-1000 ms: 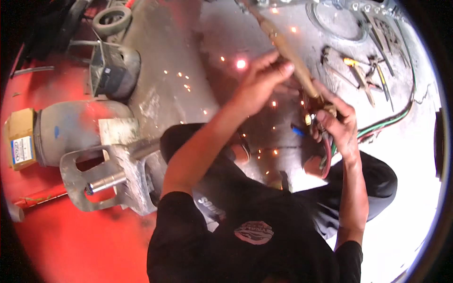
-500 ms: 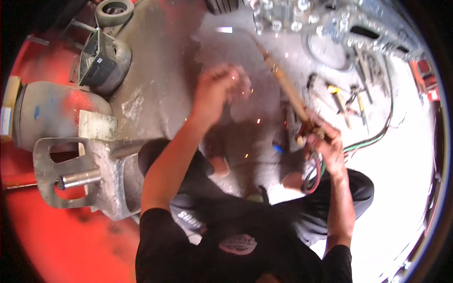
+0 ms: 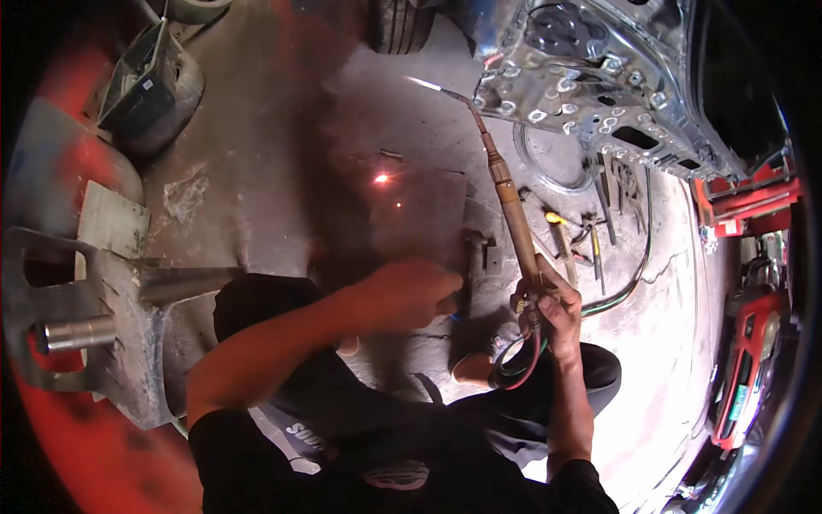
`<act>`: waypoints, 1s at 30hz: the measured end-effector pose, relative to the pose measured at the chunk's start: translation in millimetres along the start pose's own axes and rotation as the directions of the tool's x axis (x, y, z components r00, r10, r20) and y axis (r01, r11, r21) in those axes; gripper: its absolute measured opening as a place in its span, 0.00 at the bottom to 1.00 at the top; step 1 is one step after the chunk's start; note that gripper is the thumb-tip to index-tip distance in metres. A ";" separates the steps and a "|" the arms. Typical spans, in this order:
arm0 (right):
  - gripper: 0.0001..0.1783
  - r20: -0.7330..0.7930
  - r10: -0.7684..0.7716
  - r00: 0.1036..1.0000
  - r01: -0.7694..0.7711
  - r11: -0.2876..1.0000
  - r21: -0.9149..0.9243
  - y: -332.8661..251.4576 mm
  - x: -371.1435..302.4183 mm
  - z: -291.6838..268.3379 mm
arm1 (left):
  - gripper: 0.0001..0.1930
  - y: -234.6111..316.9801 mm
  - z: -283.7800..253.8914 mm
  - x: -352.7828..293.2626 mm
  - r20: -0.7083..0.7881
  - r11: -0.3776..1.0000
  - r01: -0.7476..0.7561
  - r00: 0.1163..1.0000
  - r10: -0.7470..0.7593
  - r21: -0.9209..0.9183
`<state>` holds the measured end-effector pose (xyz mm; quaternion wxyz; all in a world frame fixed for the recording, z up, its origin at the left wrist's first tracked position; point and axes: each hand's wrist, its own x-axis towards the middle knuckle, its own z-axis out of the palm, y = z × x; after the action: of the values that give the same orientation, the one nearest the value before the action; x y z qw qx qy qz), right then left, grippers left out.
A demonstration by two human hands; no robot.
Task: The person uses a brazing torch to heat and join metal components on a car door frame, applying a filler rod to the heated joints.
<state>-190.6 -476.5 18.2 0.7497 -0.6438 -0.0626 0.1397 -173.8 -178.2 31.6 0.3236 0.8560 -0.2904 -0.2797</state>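
Right of centre, my right hand (image 3: 558, 310) is wrapped around a long, brass-coloured metal torch (image 3: 512, 214); my blurred left hand (image 3: 415, 289), mid-frame, looks half-curled, contents unclear.

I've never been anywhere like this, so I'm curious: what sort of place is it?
Probably a vehicle repair workshop: there's a bare metal body panel, hand tools lying nearby, and what looks like a lit gas torch in the person's right hand.
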 end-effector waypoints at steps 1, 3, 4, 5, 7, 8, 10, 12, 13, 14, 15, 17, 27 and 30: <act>0.39 0.011 0.019 1.000 -0.019 1.000 -0.021 2.7 3.2 -1.2 | 0.18 3.7 -0.4 2.1 -0.065 0.998 -0.062 0.996 0.063 0.008; 0.39 0.015 0.025 1.000 -0.025 0.999 -0.033 5.6 8.2 1.9 | 0.17 4.0 1.1 1.5 -0.133 0.992 -0.127 0.983 0.128 0.016; 0.40 0.020 0.031 0.999 -0.031 0.999 -0.041 7.1 9.9 1.5 | 0.17 3.7 4.3 0.9 -0.155 0.988 -0.149 0.976 0.151 0.028; 0.40 0.014 0.056 0.998 -0.055 0.997 -0.047 9.6 10.3 0.2 | 0.16 3.0 6.5 0.7 -0.177 0.985 -0.170 0.969 0.175 0.042; 0.40 0.007 0.047 0.999 -0.047 0.997 -0.054 10.6 11.9 3.4 | 0.15 3.2 6.5 0.9 -0.198 0.982 -0.182 0.962 0.188 0.050; 0.40 -0.002 0.034 0.999 -0.034 0.998 -0.052 10.9 12.2 3.8 | 0.15 3.5 6.0 1.7 -0.211 0.979 -0.191 0.957 0.201 0.066; 0.39 -0.002 0.014 1.000 -0.014 0.998 -0.055 11.2 14.5 2.5 | 0.14 -0.8 7.0 4.7 -0.219 0.980 -0.186 0.955 0.198 0.074; 0.38 0.013 0.017 1.000 -0.017 0.999 -0.027 9.3 14.8 5.3 | 0.13 -4.2 7.7 7.6 -0.222 0.980 -0.178 0.956 0.194 0.088; 0.38 0.015 0.017 1.000 -0.017 1.000 -0.018 9.5 14.8 5.1 | 0.12 -5.6 7.7 9.4 -0.247 0.985 -0.158 0.954 0.171 0.071; 0.38 0.034 -0.004 0.999 0.007 0.996 -0.087 12.1 14.3 3.3 | 0.11 -6.5 7.2 11.4 -0.270 0.989 -0.139 0.951 0.149 0.054; 0.37 0.039 -0.017 0.999 0.021 0.993 -0.120 11.6 12.7 3.2 | 0.11 -7.7 5.8 13.7 -0.263 0.988 -0.142 0.952 0.153 0.061; 0.36 0.054 -0.010 0.999 0.015 0.995 -0.103 7.2 10.3 8.5 | 0.11 -8.5 2.3 16.7 -0.236 0.995 -0.097 0.968 0.085 -0.039; 0.35 0.033 -0.006 0.999 0.008 0.999 -0.052 -5.6 -9.6 11.6 | 0.21 -2.2 15.8 50.9 -0.473 0.837 -0.275 0.881 0.022 -0.472; 0.34 0.034 -0.030 0.999 0.032 0.997 -0.073 -5.1 -13.2 8.1 | 0.21 3.8 16.4 64.8 -0.419 0.761 -0.261 0.908 -0.015 -0.594</act>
<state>-204.7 -473.3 25.6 0.7264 -0.6676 -0.0902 0.1362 -142.2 -230.9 5.1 0.6649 0.7116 -0.1626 -0.1584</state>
